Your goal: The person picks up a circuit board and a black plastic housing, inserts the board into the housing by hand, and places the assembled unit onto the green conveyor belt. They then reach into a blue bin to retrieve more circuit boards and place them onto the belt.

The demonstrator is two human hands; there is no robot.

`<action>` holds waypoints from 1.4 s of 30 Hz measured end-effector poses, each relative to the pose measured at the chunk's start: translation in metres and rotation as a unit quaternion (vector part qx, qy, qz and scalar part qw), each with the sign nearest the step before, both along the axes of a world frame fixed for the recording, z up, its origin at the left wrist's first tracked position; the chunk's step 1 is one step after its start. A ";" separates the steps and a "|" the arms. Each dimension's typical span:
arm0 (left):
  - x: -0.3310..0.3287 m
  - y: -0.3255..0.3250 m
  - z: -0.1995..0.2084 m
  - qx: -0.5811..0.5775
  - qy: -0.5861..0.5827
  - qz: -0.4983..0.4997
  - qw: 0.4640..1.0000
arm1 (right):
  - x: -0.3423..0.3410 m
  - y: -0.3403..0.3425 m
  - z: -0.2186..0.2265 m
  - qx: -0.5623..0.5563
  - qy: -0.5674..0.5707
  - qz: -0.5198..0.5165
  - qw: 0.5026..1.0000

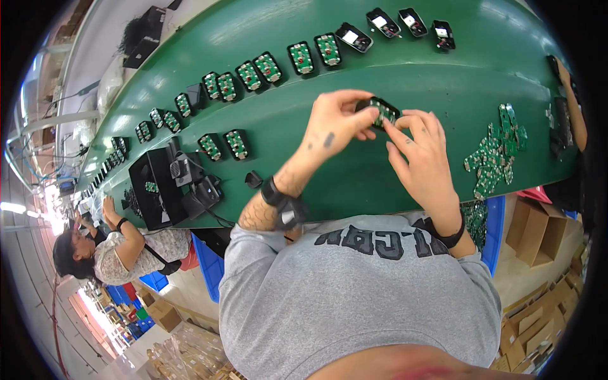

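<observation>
Green table (367,187) is lined with filled cases (301,58); over it, by the left hand (329,125), the held case (380,103) is pinched, its board (384,116) met by the right hand (419,144), whose pinch cannot be told; if pressed unevenly, the board could be tilted.

Over a green workbench (437,76), the left hand (334,121) holds and the right hand (423,152) touches a black housing (381,101) with a circuit board (387,114) inside, loose circuit boards (491,171) heaped right and filled housings (301,58) lined along the far side.
</observation>
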State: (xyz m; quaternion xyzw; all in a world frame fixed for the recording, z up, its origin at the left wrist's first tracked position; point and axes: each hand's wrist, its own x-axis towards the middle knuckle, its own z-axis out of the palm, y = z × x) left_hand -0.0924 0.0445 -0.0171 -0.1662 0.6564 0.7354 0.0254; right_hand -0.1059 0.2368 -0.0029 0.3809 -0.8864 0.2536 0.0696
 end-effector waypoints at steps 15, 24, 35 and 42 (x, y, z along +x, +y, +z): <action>-0.104 -0.244 -0.037 -0.715 0.088 -0.084 0.688 | -0.026 0.035 -0.004 -0.120 -0.200 0.083 0.969; 0.094 -0.203 -0.010 -0.583 -0.046 -0.200 0.786 | -0.045 0.048 -0.036 -0.133 -0.236 0.027 0.962; 0.066 -0.044 -0.015 -0.011 -0.014 0.069 0.997 | -0.009 -0.035 -0.031 -0.291 -0.091 0.191 0.933; 0.038 0.006 -0.019 0.138 0.024 0.066 0.988 | -0.008 -0.031 -0.032 -0.370 -0.159 0.041 0.915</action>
